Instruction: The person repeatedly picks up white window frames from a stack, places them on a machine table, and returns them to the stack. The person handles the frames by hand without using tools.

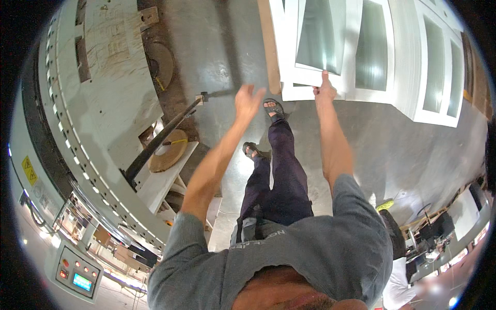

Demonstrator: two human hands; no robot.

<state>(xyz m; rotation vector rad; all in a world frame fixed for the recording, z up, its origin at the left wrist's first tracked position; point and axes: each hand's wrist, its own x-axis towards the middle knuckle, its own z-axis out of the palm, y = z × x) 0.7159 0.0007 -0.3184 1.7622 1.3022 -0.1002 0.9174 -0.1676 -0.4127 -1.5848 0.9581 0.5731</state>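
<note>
My right hand (325, 93) grips the near edge of a white framed panel (308, 76), its thumb on top and its fingers curled at the edge. That panel has a grey-green, glossy inset and lies on top of a stack of similar white frames (376, 92). To the left of the stack, my left hand (249, 106) hangs over the floor, slightly blurred. Its thumb and fingers are apart, and it holds nothing.
A large grey machine (111, 62) fills the left side, with a dark bar (160, 142) jutting toward my legs. A control box (77, 274) with a lit screen is at lower left. More white frames (439, 72) stand at right. Another person (399, 281) is behind, at lower right.
</note>
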